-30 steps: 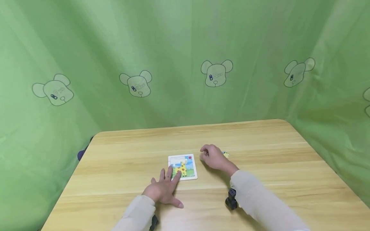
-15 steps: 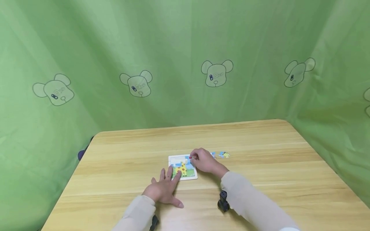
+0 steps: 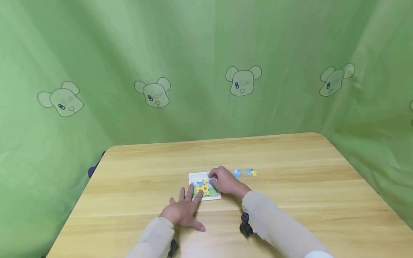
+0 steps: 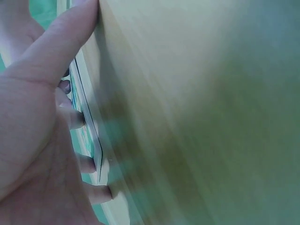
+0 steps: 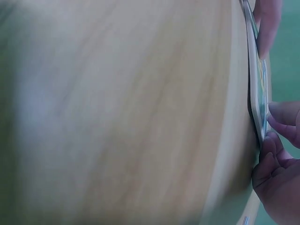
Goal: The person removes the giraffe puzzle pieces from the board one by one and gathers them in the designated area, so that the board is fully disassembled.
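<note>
A small square giraffe puzzle in a white-framed tray point(image 3: 204, 199) lies flat on the table; a pale area shows at its upper left. My left hand point(image 3: 184, 212) is spread, its fingertips resting on the tray's lower left part and its thumb out on the wood. At the tray's upper right corner my right hand point(image 3: 226, 181) has thumb and forefinger close together, pinching a puzzle piece point(image 3: 211, 176) that is mostly hidden by the fingers. In the right wrist view these fingertips are right at the puzzle's surface, and the other fingers are curled beside the frame.
To the right of the tray lie a blue puzzle piece point(image 3: 237, 173) and a blue-and-yellow one point(image 3: 251, 172). The wooden table point(image 3: 290, 161) has rounded far corners. A green curtain point(image 3: 200, 118) with printed bear faces hangs behind and at both sides.
My right hand has moved left from beside the loose pieces to the tray's upper right corner, uncovering the blue piece. The red spot there is now covered. My left hand stays put.
</note>
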The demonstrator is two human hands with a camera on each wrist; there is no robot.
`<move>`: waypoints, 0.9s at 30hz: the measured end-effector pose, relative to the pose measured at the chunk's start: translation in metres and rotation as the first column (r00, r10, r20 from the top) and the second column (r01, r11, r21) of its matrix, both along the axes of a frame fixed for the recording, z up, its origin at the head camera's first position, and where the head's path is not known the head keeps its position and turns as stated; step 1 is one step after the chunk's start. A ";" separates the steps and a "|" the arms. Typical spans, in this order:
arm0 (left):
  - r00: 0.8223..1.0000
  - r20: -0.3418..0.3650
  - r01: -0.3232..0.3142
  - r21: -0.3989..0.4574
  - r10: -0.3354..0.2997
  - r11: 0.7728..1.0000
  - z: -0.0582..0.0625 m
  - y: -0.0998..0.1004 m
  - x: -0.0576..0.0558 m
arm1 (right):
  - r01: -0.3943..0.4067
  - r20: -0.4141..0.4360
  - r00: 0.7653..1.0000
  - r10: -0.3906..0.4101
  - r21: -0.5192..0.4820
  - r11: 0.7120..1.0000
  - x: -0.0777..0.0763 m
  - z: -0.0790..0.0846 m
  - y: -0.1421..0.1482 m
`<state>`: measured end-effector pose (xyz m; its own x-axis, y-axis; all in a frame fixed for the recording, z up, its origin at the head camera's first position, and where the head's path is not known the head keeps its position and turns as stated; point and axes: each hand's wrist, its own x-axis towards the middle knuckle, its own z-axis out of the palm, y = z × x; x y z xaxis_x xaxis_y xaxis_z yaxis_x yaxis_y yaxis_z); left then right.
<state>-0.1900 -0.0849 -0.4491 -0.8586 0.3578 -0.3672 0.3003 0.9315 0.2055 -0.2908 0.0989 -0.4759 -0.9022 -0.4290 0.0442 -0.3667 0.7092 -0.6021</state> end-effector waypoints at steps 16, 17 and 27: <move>1.000 0.015 -0.006 0.003 0.006 1.000 0.000 -0.001 0.001 | -0.004 0.000 1.000 0.004 0.006 1.000 0.000 -0.001 -0.003; 1.000 0.017 -0.007 0.004 0.007 1.000 0.000 -0.001 0.001 | -0.002 -0.002 1.000 0.002 0.005 1.000 0.000 -0.002 -0.003; 1.000 0.024 -0.004 -0.001 0.004 1.000 -0.001 -0.001 -0.001 | 0.022 0.014 1.000 -0.023 0.020 1.000 0.000 -0.001 -0.005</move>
